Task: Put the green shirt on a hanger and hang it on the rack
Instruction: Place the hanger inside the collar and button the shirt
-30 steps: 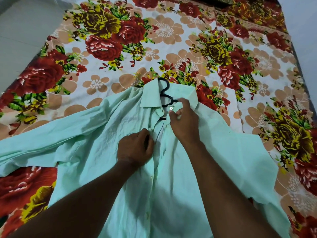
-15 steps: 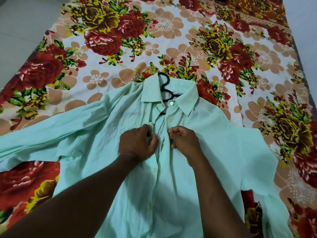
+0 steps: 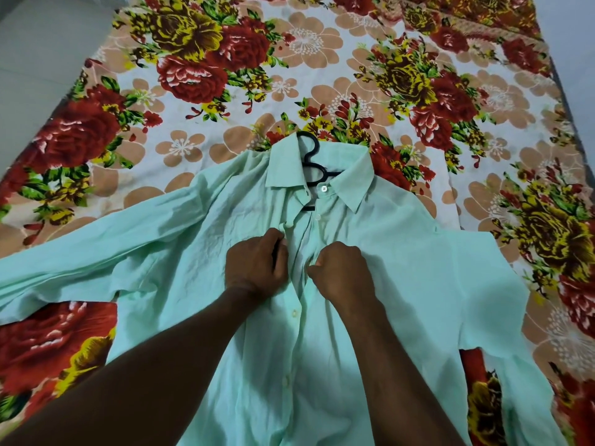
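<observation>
Green shirt [image 3: 370, 268] spread flat on the bed [image 3: 225, 101], black hanger [image 3: 312, 162] already inside the collar. Left hand [image 3: 256, 268] and right hand [image 3: 343, 273] pinching the front edges, fingers closed on cloth. Probably buttoning up. Next: lift by the hook, carry to rack.

The green shirt [image 3: 402, 284] lies spread on the floral bedsheet [image 3: 225, 130].

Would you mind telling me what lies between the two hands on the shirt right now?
In the head view, only the green shirt's front opening runs between the left hand and right hand; nothing else lies there.
</observation>
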